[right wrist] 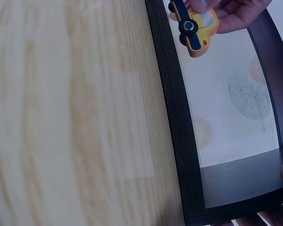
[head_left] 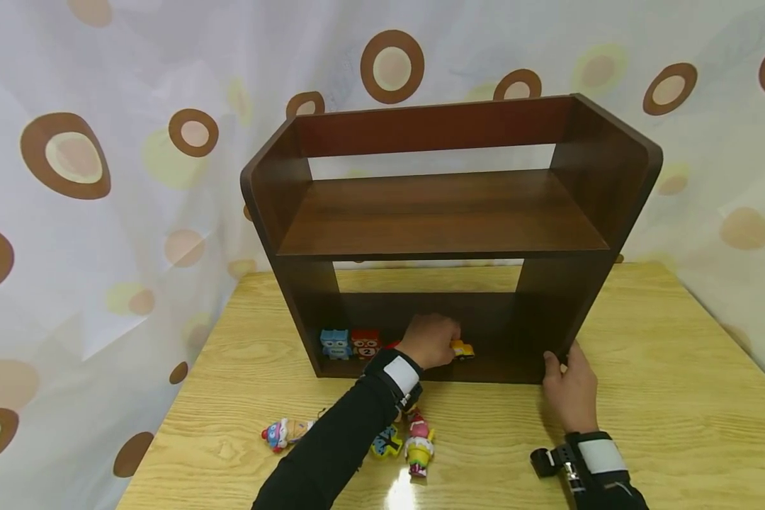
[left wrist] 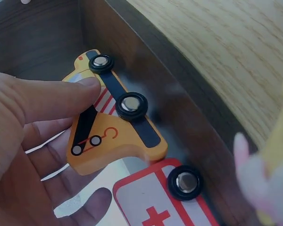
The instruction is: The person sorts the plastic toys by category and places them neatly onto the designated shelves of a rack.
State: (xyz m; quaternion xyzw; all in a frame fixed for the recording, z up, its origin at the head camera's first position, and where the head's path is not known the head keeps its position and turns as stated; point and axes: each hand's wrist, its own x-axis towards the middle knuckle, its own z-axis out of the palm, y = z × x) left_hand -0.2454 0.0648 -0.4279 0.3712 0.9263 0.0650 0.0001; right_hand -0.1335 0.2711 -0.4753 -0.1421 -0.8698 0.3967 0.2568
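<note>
My left hand (head_left: pixel 430 340) is inside the bottom shelf of a dark brown wooden bookshelf (head_left: pixel 446 212). Its thumb and fingers pinch a yellow-orange toy tow truck (left wrist: pixel 113 117) with black wheels. Touching or very near the truck's end is a white and red toy ambulance (left wrist: pixel 141 200) with a red cross; the hand mostly covers it in the head view. Further left on that shelf stand a blue owl block (head_left: pixel 336 344) and a red owl block (head_left: pixel 365 343) marked 2. My right hand (head_left: pixel 572 389) grips the bookshelf's lower right side panel, thumb inside, fingers outside.
On the wooden table (head_left: pixel 676 382) before the bookshelf lie an ice-cream-like figure (head_left: pixel 287 433), a yellow and blue toy (head_left: pixel 387 441) and a pink-and-yellow figure (head_left: pixel 418 446). My left sleeve partly covers them. A patterned curtain (head_left: pixel 134 71) hangs behind.
</note>
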